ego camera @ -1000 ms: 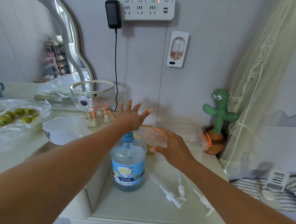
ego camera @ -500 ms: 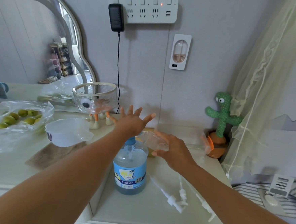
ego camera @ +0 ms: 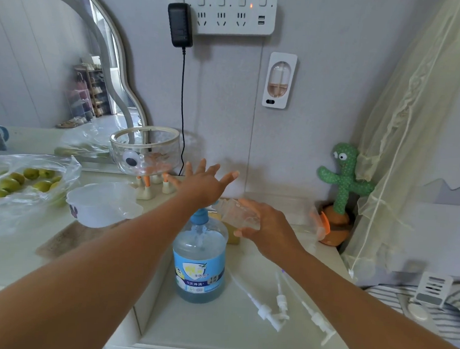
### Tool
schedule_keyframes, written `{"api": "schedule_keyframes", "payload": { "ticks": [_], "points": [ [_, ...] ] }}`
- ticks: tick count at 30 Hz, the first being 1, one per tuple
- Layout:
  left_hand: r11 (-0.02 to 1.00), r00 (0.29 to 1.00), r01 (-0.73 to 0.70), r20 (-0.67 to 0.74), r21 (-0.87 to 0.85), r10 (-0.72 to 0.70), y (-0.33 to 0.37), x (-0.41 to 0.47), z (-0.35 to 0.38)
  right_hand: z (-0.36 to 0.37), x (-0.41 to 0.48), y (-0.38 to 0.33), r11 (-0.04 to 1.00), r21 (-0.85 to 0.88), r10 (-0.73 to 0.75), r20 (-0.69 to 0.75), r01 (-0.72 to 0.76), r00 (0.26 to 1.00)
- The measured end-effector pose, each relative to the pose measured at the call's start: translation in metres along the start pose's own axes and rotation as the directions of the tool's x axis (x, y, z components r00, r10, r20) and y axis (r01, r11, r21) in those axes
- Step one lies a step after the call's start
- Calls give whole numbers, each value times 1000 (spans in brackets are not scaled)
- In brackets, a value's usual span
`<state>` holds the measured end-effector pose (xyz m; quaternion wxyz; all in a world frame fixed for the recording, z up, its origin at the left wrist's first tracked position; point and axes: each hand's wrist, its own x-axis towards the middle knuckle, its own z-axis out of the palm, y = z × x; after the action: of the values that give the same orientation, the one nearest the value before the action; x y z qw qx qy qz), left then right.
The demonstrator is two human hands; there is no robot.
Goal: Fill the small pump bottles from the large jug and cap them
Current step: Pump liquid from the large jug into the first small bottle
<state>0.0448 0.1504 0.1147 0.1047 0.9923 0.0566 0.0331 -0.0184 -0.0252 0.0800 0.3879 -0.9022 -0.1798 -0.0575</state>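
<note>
A large clear jug (ego camera: pixel 199 262) of blue liquid with a blue label stands on the white cabinet top (ego camera: pixel 212 328). My left hand (ego camera: pixel 203 184) rests palm down on the jug's blue pump top, fingers spread. Just right of it my right hand (ego camera: pixel 263 225) grips a small clear bottle (ego camera: pixel 237 214), tilted with its mouth toward the jug's top. Three white pump caps with long tubes (ego camera: pixel 282 308) lie loose on the cabinet top in front of my right arm.
A white lidded bowl (ego camera: pixel 98 206) and a plastic bag of green fruit (ego camera: pixel 18 184) sit at the left. A glass bowl on feet (ego camera: pixel 146 152) stands by the mirror. A plush cactus (ego camera: pixel 341 187) and a curtain (ego camera: pixel 417 133) are at the right.
Both hands hold nearly the same pose over the jug. The view has shifted slightly, and the scene sits a little lower in the frame.
</note>
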Motion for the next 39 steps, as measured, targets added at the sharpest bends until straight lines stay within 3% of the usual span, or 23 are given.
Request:
{"api": "schedule_keyframes", "payload": {
  "ticks": [2,17,25,39],
  "points": [
    [997,998,65,4,-50,-65,3,-10,-2,3,-2,2,1000,19,14,3,-14,1000],
    [995,998,53,23,-85,-52,6,-12,-10,-8,-4,-8,1000,-19,23,27,-23,999],
    [1000,1000,13,-6,-4,-13,7,-17,0,-5,-8,-6,998,-26,54,68,-53,996],
    [998,1000,6,2,-68,-6,5,-9,-6,-6,-2,-7,1000,-16,26,22,-25,999]
  ]
}}
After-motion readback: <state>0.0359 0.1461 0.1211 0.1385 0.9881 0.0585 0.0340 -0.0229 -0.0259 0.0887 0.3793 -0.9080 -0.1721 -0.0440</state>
